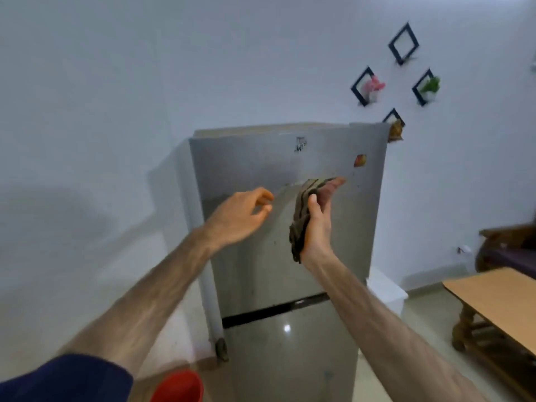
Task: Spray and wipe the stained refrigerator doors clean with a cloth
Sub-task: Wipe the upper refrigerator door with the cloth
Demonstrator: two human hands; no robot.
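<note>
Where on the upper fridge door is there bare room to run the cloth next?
Bare steel lies below both hands, down to the dark gap above the lower door, and along the left edge. It is crowded higher up: the red sticker sits at upper right, the dark mark near the top, and the cloth in the right hand.

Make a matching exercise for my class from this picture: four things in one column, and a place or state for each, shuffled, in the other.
1. cloth
2. left hand
3. sticker
4. bucket

A. red, on the floor, bottom edge
B. upper right of the top door
C. held in the right hand
D. holding nothing, fingers loosely curled

Pairs: 1-C, 2-D, 3-B, 4-A
</note>
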